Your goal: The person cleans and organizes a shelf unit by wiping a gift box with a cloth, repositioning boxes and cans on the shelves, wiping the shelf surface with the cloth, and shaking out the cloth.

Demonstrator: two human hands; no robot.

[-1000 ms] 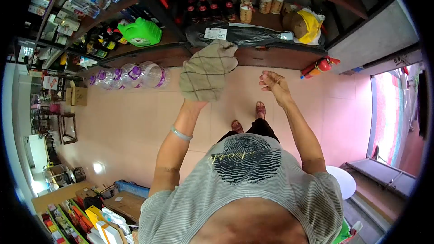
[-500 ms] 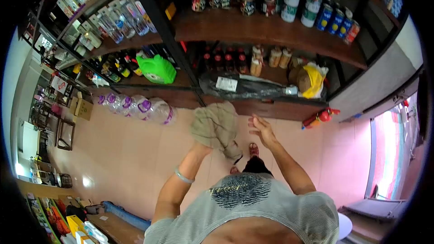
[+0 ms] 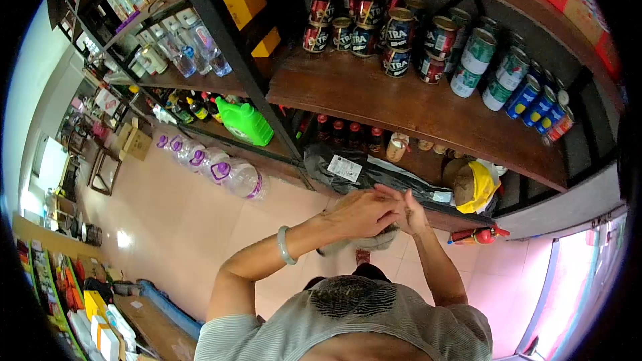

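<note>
While hands meet above tiled floor | stocked shelves stand ahead

left hand overlapping right hand, elbows bent

Jug bright green — 4 bottle handles purple — shirt grey, striped.

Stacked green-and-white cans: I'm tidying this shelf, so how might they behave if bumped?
The green-and-white cans would probably topple fairly easily, since they stand two high with no visible wrap. Their round sides suggest they could then roll along the shelf. They look smooth, so may slide.
</note>
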